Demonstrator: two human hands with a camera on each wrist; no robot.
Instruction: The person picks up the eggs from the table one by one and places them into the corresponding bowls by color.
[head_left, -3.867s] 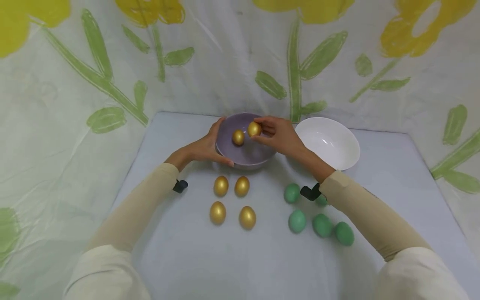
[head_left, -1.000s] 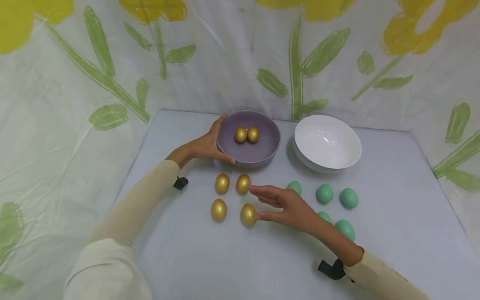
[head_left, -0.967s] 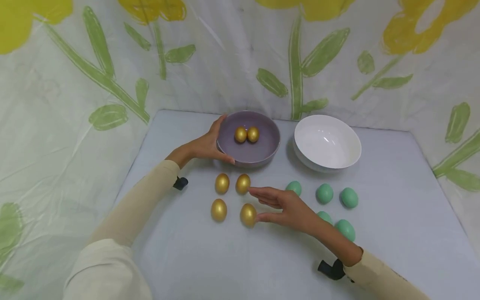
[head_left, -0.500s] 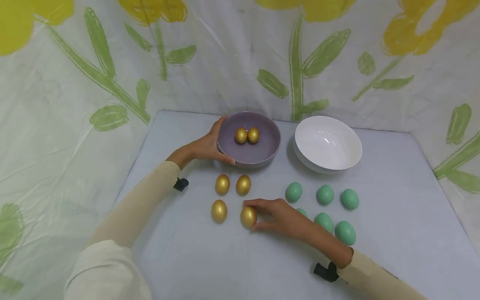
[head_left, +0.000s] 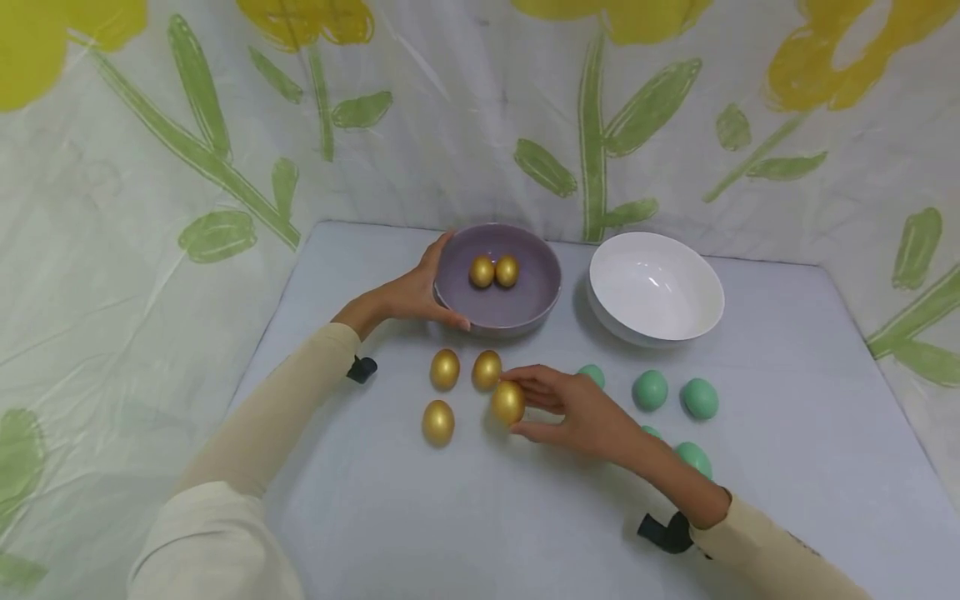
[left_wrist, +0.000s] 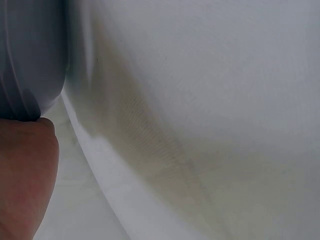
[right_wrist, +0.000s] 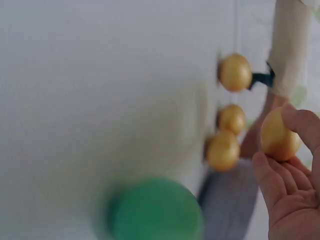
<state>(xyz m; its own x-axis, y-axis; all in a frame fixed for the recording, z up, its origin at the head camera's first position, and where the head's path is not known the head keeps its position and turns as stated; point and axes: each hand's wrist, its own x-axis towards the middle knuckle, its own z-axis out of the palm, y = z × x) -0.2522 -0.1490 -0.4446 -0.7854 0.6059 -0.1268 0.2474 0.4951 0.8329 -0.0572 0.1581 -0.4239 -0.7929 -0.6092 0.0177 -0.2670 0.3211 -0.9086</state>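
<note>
The held gold egg (head_left: 508,403) was off the desk (head_left: 480,533), on the person's side of the purple bowl (head_left: 498,311). The right hand (head_left: 573,412) pinched it, thumb and fingers parted only by the egg's own breadth, presumably because a smooth, rounded shell needed support from opposite sides. The left hand (head_left: 416,292) spanned the purple bowl's left side, thumb at the near rim, fingers spread toward the back, probably to steady it; how firmly could not be told. Inside that bowl lay two gold eggs (head_left: 482,272), side by side. Three loose gold eggs (head_left: 445,369) rested before it, green eggs (head_left: 650,390) farther to its front right, some partly hidden by the hand, apparently grouped by colour. To its right stood a white bowl (head_left: 637,287); behind it hung flowered sheeting (head_left: 465,125).
</note>
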